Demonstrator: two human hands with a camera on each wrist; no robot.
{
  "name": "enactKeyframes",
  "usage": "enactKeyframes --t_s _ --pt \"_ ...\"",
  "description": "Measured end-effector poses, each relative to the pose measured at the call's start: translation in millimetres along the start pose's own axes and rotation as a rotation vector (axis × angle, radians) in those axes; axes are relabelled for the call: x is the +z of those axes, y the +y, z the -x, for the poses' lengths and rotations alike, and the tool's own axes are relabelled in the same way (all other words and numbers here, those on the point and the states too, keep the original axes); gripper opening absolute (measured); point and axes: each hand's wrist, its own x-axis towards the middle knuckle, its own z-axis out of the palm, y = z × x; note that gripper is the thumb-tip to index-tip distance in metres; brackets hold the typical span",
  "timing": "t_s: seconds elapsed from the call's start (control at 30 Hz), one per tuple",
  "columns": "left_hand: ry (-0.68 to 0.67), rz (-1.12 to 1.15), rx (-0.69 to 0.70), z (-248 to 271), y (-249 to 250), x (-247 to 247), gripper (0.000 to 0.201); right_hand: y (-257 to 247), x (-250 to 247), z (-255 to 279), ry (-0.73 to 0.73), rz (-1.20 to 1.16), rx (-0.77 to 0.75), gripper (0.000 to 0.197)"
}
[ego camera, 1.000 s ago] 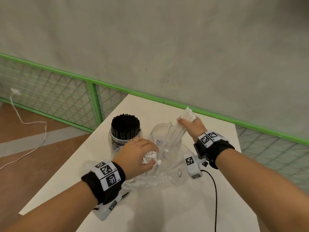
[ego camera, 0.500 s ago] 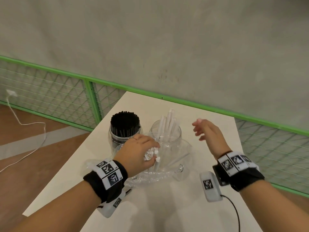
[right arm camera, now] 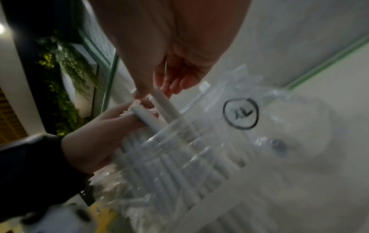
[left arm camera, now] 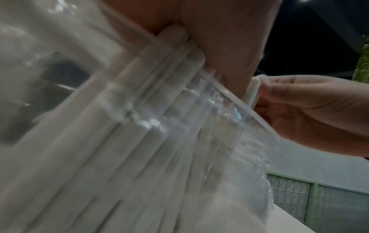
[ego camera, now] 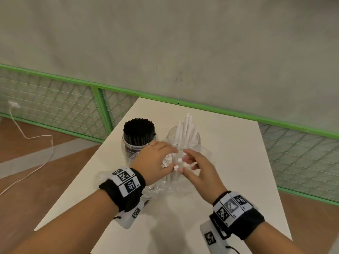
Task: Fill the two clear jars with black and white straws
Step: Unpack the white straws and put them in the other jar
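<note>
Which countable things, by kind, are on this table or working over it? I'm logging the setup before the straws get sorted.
Clear jars: 2, the black-straw jar and the white-straw jar
Clear plastic bag: 1
Hands: 2, the left hand and the right hand, both holding white straws
Total: 5. The straws are too many to count.

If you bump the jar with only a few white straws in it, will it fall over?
Probably easier than its neighbour. The clear jar holds only a loose handful of white straws, so it likely weighs little. They stick up well above the rim and lean, so a knock might tip it. The jar of black straws is packed full, so it should stand steadier.
</note>
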Motion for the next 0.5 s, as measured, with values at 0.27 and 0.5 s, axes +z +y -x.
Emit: enactKeyframes --t_s 0.27,0.5 --pt "-0.033 0.1 -0.037 2.2 1.0 -2.9 0.059 22.0 34.4 -22.0 -0.098 0.088 0.061 0.09" --pt "-0.025 0.107 0.012 8.0 -6.1 -6.0 0.044 13.9 24.3 -46.7 -0.104 -0.041 0.085 0.037"
